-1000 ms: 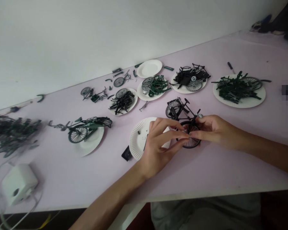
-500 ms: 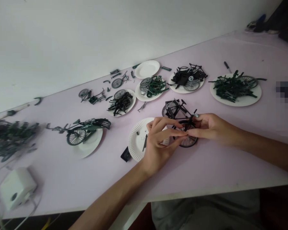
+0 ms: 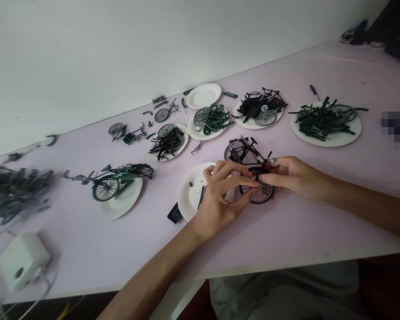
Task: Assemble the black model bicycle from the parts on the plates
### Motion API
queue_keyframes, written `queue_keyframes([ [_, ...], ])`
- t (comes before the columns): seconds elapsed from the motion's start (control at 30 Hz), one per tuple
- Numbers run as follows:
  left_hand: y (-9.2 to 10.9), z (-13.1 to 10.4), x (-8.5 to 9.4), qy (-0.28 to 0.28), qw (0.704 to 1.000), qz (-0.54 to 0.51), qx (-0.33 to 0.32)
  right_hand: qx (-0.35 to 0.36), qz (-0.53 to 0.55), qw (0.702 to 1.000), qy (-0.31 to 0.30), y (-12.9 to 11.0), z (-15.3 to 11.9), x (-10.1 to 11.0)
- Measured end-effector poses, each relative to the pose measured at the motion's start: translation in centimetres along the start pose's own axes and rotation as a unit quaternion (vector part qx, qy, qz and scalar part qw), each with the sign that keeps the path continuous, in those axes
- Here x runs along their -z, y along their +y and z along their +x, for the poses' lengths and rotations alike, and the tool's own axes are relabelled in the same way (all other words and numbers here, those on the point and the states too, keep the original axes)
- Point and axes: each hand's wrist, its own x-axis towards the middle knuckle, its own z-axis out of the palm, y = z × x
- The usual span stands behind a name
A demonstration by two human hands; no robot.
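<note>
A black model bicycle (image 3: 250,153) stands tilted on the table, its front wheel (image 3: 265,194) toward me. My right hand (image 3: 288,174) grips it near the handlebar and fork, thumb laid along the front of the frame. On the wheel's left side, my left hand (image 3: 225,189) has thumb and forefinger pinched together at the spokes; whatever lies between those fingertips is too small to make out. Partly under my left hand sits a white paper plate (image 3: 186,191) with a few small dark and pale parts. Just left of that plate lies a black box-like part (image 3: 175,214).
Paper plates heaped with dark bicycle parts (image 3: 325,122) line the back of the table. A green model bicycle (image 3: 108,186) rests over another plate at left, near piled bicycles (image 3: 16,191) and a white box with cables (image 3: 25,260). A screwdriver (image 3: 315,91) lies at back right.
My right thumb has shifted slightly up, away from my left fingertips, which stay at the front wheel. The bicycle holds nearly the same place.
</note>
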Motion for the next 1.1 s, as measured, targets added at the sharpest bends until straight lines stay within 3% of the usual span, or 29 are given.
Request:
queue_keyframes([
  [0.27,-0.17,-0.08,0.12,-0.038,0.999,-0.008,-0.010,0.023,-0.026,0.999,-0.025,0.30,0.07,0.10],
  [0.5,-0.72,-0.24,-0.59,0.018,0.998,0.000,-0.066,0.027,-0.041,0.998,-0.025,0.12,0.07,0.09],
  [0.73,-0.79,-0.32,-0.67,0.037,0.993,0.046,-0.098,0.023,-0.044,0.998,-0.026,0.04,0.03,0.03],
  [1.1,-0.22,-0.44,-0.39,-0.026,0.997,0.042,-0.060,0.027,-0.054,0.998,-0.035,0.53,-0.02,0.32],
])
